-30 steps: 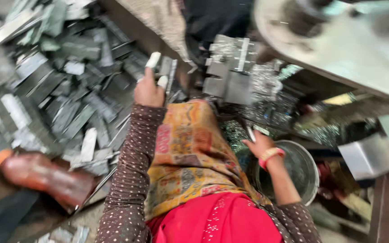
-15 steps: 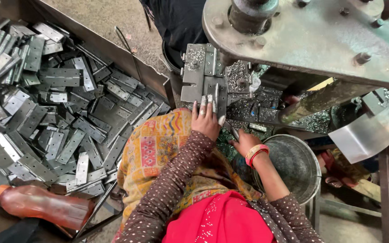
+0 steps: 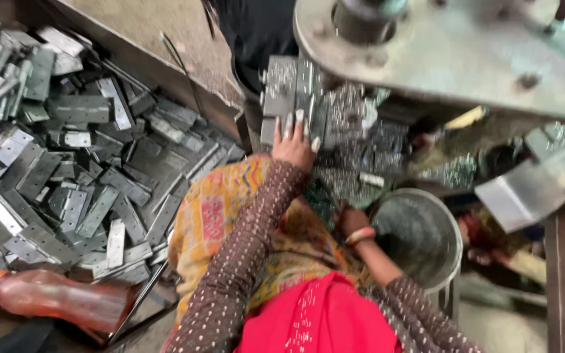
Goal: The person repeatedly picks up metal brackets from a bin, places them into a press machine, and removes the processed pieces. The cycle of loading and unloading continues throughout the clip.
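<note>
Reaching forward from the heap of flat plates where it hovered a second ago, the worker's left hand [image 3: 292, 145] now rests with fingers spread on a stack of punched metal plates [image 3: 295, 91] standing at the mouth of the press [image 3: 439, 46]. That hand lies open on the stack, touching it rather than gripping. Lower down, the right hand [image 3: 351, 222], a pink bangle at the wrist, sits beside the rim of a round steel bucket [image 3: 426, 261]; whether it clasps anything cannot be told, as blur and shadow hide the fingers. By all appearances the plates are being fed or steadied at the machine, and the next move would call for a firm, square hold on the stack, well clear of the heavy steel above. To the left, well apart from both hands, a tray [image 3: 165, 72] brims with loose grey plates [image 3: 67, 183], and an orange-capped plastic bottle [image 3: 53, 301] lies at its near edge.
</note>
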